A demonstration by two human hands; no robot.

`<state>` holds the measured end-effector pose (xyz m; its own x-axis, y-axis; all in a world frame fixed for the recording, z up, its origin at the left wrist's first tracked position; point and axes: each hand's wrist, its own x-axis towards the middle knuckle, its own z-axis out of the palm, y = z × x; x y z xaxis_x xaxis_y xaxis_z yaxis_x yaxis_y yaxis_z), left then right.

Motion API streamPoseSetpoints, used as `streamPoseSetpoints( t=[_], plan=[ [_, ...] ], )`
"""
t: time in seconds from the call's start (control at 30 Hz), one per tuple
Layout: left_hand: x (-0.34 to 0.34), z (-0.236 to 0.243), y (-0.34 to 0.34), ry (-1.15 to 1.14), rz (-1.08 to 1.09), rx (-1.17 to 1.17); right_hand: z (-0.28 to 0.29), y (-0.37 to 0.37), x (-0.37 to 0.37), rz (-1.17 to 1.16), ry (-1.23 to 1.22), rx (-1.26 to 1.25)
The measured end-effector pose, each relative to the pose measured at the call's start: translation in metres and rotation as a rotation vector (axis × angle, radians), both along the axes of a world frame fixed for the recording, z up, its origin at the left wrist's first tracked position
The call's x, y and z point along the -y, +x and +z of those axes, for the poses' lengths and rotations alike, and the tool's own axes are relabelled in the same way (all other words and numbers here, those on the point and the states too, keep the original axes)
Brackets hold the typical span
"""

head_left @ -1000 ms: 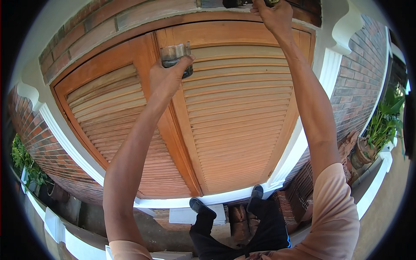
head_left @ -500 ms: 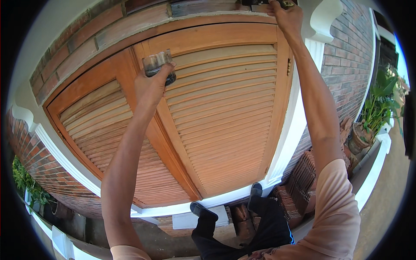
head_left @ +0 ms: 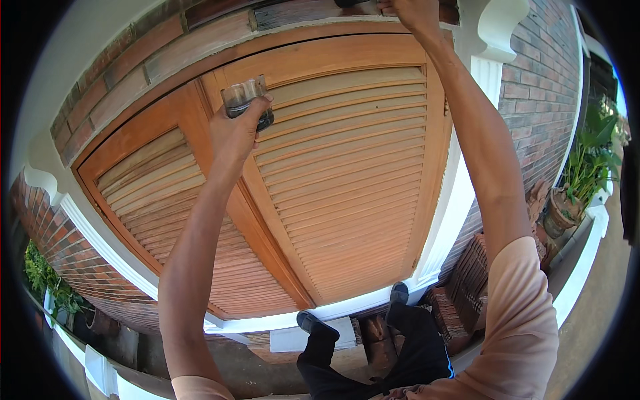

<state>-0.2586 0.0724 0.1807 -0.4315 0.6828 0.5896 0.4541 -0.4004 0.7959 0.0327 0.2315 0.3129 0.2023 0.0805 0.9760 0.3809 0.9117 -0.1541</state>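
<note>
My left hand [head_left: 233, 133] is wrapped round a clear cup [head_left: 241, 92] with dark liquid in its lower part, raised before the upper part of the wooden shutters. At the top edge of the view, my right hand [head_left: 419, 19] reaches up to the brick band over the frame, fingers bent and partly cut off. Just left of those fingers a dark object [head_left: 348, 3] shows at the very edge; its kind cannot be made out. The bricks [head_left: 300, 15] beside it look dark in places.
Louvred wooden shutters [head_left: 347, 180] fill the middle, framed by white moulding [head_left: 460, 193]. My feet stand on the white ledge [head_left: 360, 307] below. Stacked roof tiles [head_left: 460, 293] lie at the lower right, near a potted plant [head_left: 563, 210]. Brick walls [head_left: 533, 100] flank the window.
My right hand has moved left and slightly up along the brick band, and the dark object has shifted left with it. The cup stays nearly in place in my left hand.
</note>
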Motion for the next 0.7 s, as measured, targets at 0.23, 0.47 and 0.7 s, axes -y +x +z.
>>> streamPoseSetpoints(
  t=[0.23,0.47,0.7],
  plan=[
    [-0.010,0.002,0.012,-0.016,-0.042,-0.024,0.027,-0.037,0.000,0.616,-0.086,0.089],
    [-0.025,-0.005,0.023,0.045,-0.042,0.023,0.035,0.054,-0.041,0.169,-0.101,0.203],
    [-0.033,-0.004,0.044,0.007,-0.048,0.008,0.023,0.134,-0.044,-0.169,-0.080,0.006]
  ],
)
